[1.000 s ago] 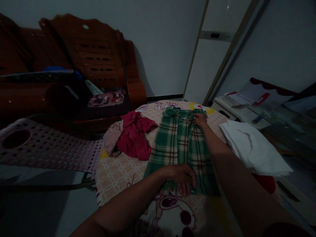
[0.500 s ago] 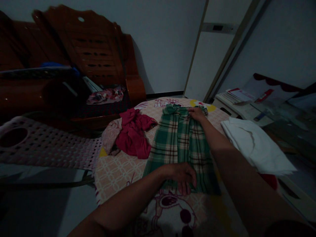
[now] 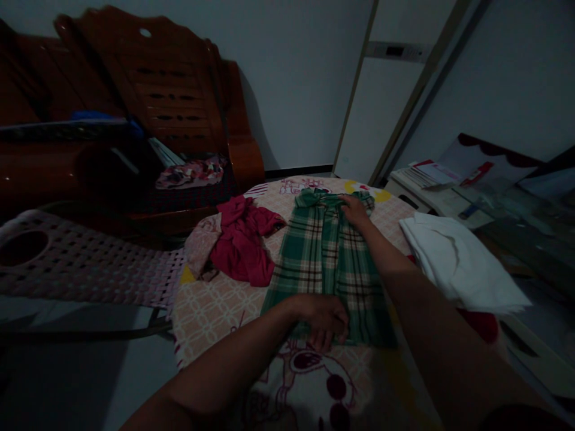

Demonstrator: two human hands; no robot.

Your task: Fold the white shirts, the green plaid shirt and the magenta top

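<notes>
A green plaid shirt (image 3: 323, 257) lies folded lengthwise on a round table with a pink patterned cloth (image 3: 215, 311). My left hand (image 3: 321, 320) rests on the shirt's near hem, fingers curled down onto the fabric. My right hand (image 3: 354, 209) reaches across to the far end by the collar, fingers pressed on the cloth there. A crumpled red garment (image 3: 242, 242) lies on the table just left of the shirt.
Folded white cloth (image 3: 453, 263) sits at the table's right edge. A dark wooden bench (image 3: 171, 102) with clothes stands behind on the left. A pink lattice chair (image 3: 90, 263) is at the left. Papers lie on a low surface (image 3: 431, 176) at the right.
My right hand has slid a little left along the collar end of the shirt. My left hand has stayed on the near hem, shifting slightly left.
</notes>
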